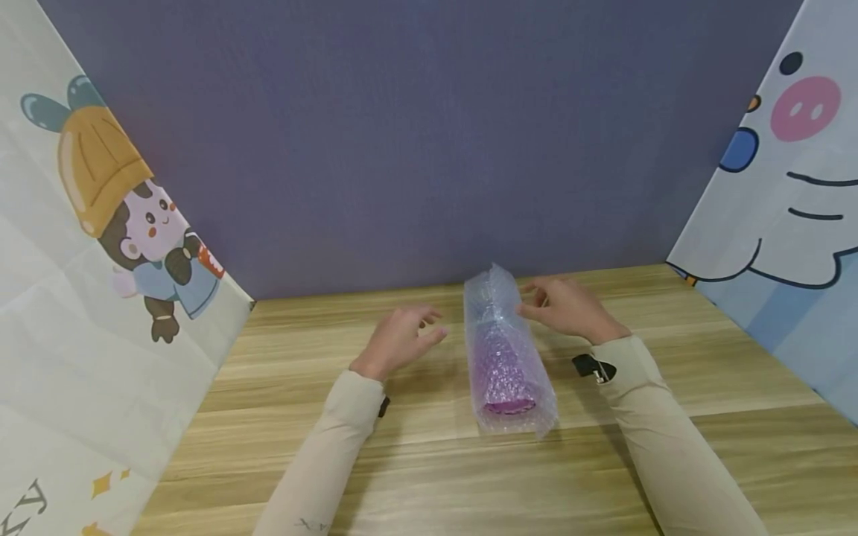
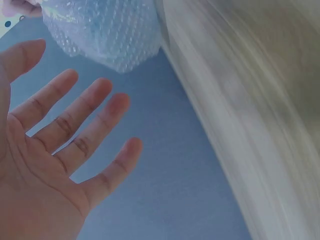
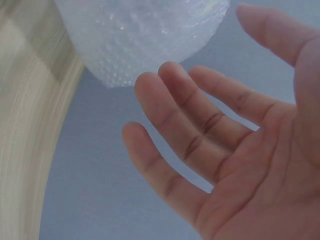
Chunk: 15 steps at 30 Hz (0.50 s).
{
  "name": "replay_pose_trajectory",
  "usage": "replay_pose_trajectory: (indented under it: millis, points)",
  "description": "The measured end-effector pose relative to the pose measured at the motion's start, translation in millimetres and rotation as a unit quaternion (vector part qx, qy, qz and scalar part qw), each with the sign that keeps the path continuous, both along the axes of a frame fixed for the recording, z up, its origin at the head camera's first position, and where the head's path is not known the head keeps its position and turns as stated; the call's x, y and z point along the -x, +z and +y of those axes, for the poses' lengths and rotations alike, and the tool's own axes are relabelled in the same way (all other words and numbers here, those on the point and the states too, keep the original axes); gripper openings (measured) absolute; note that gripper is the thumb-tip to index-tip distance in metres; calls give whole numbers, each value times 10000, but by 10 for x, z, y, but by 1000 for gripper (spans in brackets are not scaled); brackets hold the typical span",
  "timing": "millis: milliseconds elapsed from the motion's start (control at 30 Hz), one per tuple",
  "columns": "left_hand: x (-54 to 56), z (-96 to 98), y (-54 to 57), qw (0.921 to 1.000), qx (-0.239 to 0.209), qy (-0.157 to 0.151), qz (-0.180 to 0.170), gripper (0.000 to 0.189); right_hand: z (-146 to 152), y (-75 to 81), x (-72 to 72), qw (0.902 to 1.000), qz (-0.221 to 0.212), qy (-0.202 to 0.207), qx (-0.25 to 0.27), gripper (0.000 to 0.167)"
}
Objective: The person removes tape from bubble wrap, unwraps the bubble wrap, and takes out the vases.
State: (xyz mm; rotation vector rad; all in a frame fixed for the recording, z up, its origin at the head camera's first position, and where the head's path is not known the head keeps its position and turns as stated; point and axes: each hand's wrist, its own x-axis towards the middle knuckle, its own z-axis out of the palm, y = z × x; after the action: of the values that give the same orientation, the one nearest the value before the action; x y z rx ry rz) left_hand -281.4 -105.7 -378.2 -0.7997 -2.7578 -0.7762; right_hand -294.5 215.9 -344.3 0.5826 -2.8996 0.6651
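A purple object (image 1: 504, 368), wide at its near end and narrowing away from me, lies on the table inside clear bubble wrap (image 1: 486, 298). The wrap extends past both ends, and its layers blur the object's details. To the left of the bundle is my left hand (image 1: 402, 339), apart from it with fingers spread and palm empty; the left wrist view shows the wrap (image 2: 107, 35) beyond the fingertips. On the other side, my right hand (image 1: 570, 307) has its fingertips right at the wrap's far right edge. In the right wrist view its fingers (image 3: 165, 107) are loosely bent and separate from the thumb.
The wood-grain table (image 1: 415, 469) meets an upright blue-grey panel (image 1: 375, 149) behind the bundle. Printed cloth walls stand at both sides, the left one (image 1: 60, 313) with a cartoon child and the right one (image 1: 811, 246) with a cartoon pig.
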Motion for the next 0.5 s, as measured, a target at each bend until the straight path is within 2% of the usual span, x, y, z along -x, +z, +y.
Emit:
replay_pose_trajectory:
  millis: [300, 500]
  points:
    - [-30, 68, -22, 9998, -128, -114, -98, 35, -63, 6, -42, 9991, -318, 262, 60, 52]
    - [-28, 112, -43, 9989, -338, -229, -241, 37, -113, 7, -47, 9988, -302, 390, 38, 51]
